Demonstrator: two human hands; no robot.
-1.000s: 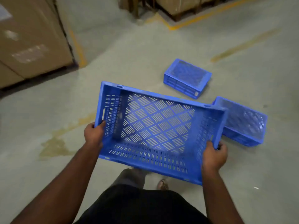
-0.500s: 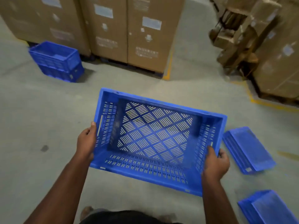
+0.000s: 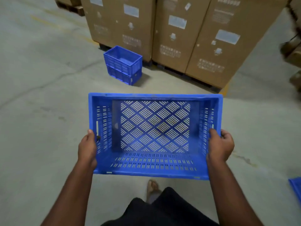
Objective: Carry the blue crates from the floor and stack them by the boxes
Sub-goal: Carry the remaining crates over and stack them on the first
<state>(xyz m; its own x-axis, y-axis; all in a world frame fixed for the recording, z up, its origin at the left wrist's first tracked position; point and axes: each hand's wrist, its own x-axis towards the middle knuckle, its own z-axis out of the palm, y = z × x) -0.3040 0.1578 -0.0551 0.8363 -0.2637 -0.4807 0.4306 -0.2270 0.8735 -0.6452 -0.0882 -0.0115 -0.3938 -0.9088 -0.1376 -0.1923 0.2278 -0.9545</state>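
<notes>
The person carries a blue crate (image 3: 154,136) level and open side up in front of the body, one hand on each short end, which likely keeps the load balanced and leaves the view ahead open. The left hand (image 3: 87,148) clamps the left end wall, thumb over the rim beside the handle slot; the right hand (image 3: 219,146) grips the right end the same way, thumb inside and fingers curled round the outside. The carried crate is well short of the stack of crates (image 3: 123,65), off the floor and slightly to the right of it.

That stack, two crates high, sits on the floor touching or just beside the foot of the cardboard boxes (image 3: 175,35), which fits the task's drop-off spot; judging by this, the carry is under way and the set-down on top is not yet done. Placing it will probably call for lining up the rims so the crate seats squarely.

Right of the stack and far nearer the person, a sliver of another blue crate (image 3: 295,188) is cut off by the picture's edge. The left fingers under the carried crate are hidden. The box labels are too blurred to read, and the brown objects at the right edge, beyond the boxes from the stack, cannot be identified
</notes>
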